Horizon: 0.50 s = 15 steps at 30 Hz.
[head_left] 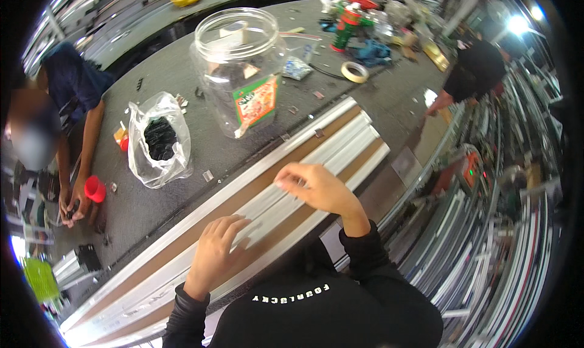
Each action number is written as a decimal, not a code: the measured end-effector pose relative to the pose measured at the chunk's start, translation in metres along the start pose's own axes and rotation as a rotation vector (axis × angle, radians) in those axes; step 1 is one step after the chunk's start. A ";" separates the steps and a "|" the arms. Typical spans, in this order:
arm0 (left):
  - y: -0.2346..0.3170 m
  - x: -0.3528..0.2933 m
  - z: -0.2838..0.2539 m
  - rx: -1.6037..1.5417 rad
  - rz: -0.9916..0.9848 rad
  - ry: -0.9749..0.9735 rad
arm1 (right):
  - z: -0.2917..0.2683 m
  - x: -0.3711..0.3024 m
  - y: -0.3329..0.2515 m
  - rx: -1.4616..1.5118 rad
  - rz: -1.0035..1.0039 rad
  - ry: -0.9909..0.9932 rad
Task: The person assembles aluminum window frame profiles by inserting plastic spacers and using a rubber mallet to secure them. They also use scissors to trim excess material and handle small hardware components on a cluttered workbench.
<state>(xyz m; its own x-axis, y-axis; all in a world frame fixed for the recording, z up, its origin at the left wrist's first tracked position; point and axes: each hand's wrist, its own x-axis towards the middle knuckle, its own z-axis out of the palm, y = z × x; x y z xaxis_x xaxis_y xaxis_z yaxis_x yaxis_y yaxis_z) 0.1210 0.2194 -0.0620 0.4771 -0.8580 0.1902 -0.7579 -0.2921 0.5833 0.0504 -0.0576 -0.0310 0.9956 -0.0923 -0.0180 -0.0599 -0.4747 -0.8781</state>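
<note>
Long white metal profiles (356, 142) lie side by side at a slant along the table's near edge, with brown strips (267, 176) between them. My left hand (213, 250) rests over the middle of the profiles, its fingers stretched out and holding nothing visible. Farther right, my right hand (319, 190) is just above the same profiles. Its fingers are bent in toward the thumb as in a pinch; anything between them is too small or hidden to make out.
On the dark table (176, 199) beyond stand a big clear plastic jar (240, 86) and a clear bag (159, 141) with black contents. A tape roll (354, 72) and a green-red spray can (346, 28) lie farther back. Co-workers (73, 80) are left and right (477, 68). Profile racks (450, 257) fill the right.
</note>
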 end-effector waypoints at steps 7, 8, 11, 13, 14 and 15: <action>0.036 0.040 0.072 0.221 -0.465 0.302 | -0.020 0.088 0.038 -0.159 -0.385 -0.850; 0.045 0.056 0.090 0.218 -0.557 0.376 | -0.027 0.095 0.044 -0.218 -0.472 -0.860; 0.064 0.098 0.136 0.165 -0.818 0.587 | -0.069 0.108 0.067 -0.220 -0.661 -0.851; 0.064 0.106 0.153 0.202 -0.999 0.702 | -0.117 0.114 0.082 -0.303 -0.701 -0.850; 0.062 0.103 0.157 0.308 -1.084 0.804 | -0.142 0.119 0.091 -0.356 -0.671 -0.843; 0.059 0.097 0.161 0.383 -1.182 0.860 | -0.168 0.122 0.100 -0.410 -0.650 -0.822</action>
<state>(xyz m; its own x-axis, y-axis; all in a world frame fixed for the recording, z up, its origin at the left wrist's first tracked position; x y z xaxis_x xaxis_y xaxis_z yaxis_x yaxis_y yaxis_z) 0.0516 0.0507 -0.1360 0.8818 0.4046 0.2422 0.2352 -0.8225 0.5178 0.1535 -0.2638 -0.0408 0.5826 0.8108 -0.0567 0.6197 -0.4882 -0.6145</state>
